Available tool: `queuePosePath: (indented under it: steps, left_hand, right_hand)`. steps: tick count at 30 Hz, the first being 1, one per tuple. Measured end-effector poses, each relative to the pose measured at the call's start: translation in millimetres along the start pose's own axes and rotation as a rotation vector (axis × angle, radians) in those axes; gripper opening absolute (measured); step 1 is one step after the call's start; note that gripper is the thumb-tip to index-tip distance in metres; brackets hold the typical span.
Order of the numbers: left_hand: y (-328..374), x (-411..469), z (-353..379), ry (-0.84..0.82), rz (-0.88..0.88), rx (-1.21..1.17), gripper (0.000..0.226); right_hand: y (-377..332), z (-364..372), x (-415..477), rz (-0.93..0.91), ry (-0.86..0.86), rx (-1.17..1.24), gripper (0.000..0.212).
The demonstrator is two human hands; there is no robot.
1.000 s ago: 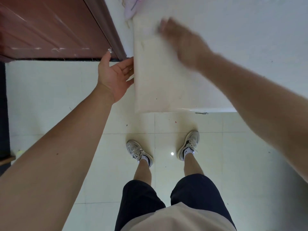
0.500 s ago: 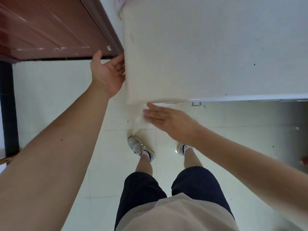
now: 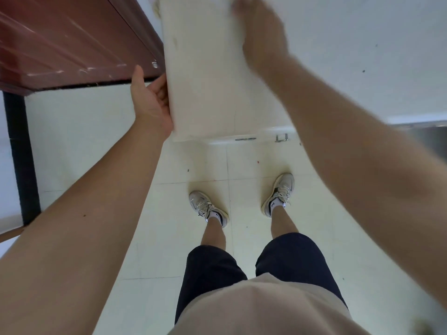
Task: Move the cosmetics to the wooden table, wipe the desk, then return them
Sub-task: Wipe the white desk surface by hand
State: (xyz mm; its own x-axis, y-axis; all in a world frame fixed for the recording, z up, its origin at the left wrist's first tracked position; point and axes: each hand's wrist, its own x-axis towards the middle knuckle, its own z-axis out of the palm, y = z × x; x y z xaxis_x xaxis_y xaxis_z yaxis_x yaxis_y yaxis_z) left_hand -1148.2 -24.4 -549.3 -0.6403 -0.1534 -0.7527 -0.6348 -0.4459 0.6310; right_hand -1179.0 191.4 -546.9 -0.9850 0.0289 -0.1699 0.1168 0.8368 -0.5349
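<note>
- Left hand (image 3: 152, 102): yours is open, with the palm and relaxed fingers against the left side edge of the white rectangular desk (image 3: 205, 81) and the thumb raised. It holds nothing and appears to be steadying the desk.
- Right hand (image 3: 261, 35): yours reaches across the desk top toward its far edge. It is badly blurred and the fingertips run to the top of the frame, so I cannot tell whether the fingers are spread, together or clamped on a cloth. No cloth can be confirmed.
- Cosmetics: none are in view. None show on the visible part of the desk top or of the reddish-brown wooden table (image 3: 72, 39) just left of the desk. Where they stand cannot be confirmed.
- Step one, judged: with no cosmetics on the desk in view, moving them to the wooden table is most likely done.
- Step two, judged: the right hand's reach over the top and the bracing left hand fit the wiping step in progress. A few small dark specks (image 3: 363, 71) show on the right part of the top, so the wipe does not look complete.
- Outstanding, judged: you have the rest of the desk top to cover, and then all the cosmetics to carry back. Roughly the second half of the task is open.
- Position: you stand on the pale tiled floor (image 3: 96, 141) at the desk's near left corner.
</note>
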Motion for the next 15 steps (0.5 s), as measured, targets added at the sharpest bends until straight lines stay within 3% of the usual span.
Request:
queuePosePath:
  steps: [1, 5, 7, 9, 12, 15]
  left_hand:
    - [-1, -2, 3, 0.018, -0.001, 0.018, 0.063]
    - [-4, -11, 12, 0.051, 0.015, 0.069, 0.061]
    - [-5, -13, 13, 0.062, 0.036, 0.095, 0.061]
    - [-7, -12, 11, 0.092, 0.059, 0.128, 0.060]
    - [-9, -1, 8, 0.118, 0.086, 0.190, 0.062]
    - [-13, 12, 5, 0.118, 0.118, 0.236, 0.063]
  right_hand:
    - [-4, 9, -18, -0.011, 0.010, -0.091, 0.053]
    - [4, 50, -173, -0.438, -0.182, -0.167, 0.070]
    - [21, 51, -215, -0.510, -0.316, -0.143, 0.072]
    - [38, 28, -219, -0.564, -0.320, -0.026, 0.073]
    - [66, -30, -177, -0.411, -0.054, 0.085, 0.071]
    - [132, -96, -100, -0.009, 0.240, -0.084, 0.078]
